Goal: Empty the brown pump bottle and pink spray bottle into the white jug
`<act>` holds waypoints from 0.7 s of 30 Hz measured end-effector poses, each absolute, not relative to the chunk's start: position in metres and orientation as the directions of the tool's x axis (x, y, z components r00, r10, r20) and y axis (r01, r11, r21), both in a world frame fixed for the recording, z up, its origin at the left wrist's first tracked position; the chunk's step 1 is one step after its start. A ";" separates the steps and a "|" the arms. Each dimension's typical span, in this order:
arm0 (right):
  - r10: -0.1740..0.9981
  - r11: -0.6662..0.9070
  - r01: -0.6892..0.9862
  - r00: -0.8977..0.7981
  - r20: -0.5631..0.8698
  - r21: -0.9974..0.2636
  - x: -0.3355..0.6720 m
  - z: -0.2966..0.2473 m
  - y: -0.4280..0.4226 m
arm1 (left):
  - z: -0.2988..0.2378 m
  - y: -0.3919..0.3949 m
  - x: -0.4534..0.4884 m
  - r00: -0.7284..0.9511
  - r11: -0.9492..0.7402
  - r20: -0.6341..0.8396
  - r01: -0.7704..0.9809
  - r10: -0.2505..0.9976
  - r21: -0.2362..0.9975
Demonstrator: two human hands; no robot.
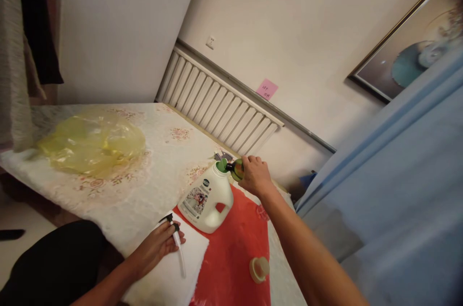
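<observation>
red mat (235,248) under white jug (208,197), label unreadable; right hand (255,175) gripping perhaps a green bottle (237,169), left hand (159,245) clasping pump tube (177,243)

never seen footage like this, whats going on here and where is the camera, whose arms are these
There is no machine here. The one picture comes from a camera worn on a person's head, looking down at their own bare arms, so the room looks tilted. The right hand tips a small dark bottle over a green funnel in the neck of a white jug. The left hand rests on a white towel, its grip on a pump dispenser with a long tube. The jug stands on a red cloth, near a beige cap. A yellow plastic bag lies further back.
</observation>
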State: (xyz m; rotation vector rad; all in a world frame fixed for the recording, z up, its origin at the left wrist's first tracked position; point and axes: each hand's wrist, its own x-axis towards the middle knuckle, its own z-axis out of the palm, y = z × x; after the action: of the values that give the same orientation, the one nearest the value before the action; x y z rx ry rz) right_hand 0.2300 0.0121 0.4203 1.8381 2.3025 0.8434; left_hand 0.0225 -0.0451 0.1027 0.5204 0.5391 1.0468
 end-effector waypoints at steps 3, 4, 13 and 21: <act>0.925 0.138 0.867 -0.286 0.251 0.479 0.228 0.423 0.012 | 0.101 -0.045 0.023 0.400 0.404 -0.158 -0.660 0.903 0.634; 0.925 0.139 0.864 -0.288 0.247 0.484 0.228 0.424 0.012 | 0.101 -0.045 0.023 0.401 0.403 -0.156 -0.660 0.903 0.634; 0.907 0.148 0.829 -0.331 0.260 0.538 0.226 0.427 0.013 | 0.104 -0.045 0.023 0.385 0.393 -0.162 -0.657 0.909 0.643; 0.895 0.162 0.797 -0.367 0.253 0.583 0.222 0.434 0.014 | 0.101 -0.046 0.023 0.381 0.383 -0.150 -0.666 0.912 0.640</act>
State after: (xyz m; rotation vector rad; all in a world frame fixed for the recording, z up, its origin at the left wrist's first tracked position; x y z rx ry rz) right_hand 0.2223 0.0136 0.4337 1.6729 2.2753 0.9869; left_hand 0.0226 -0.0461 0.1012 0.5311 0.5361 1.0695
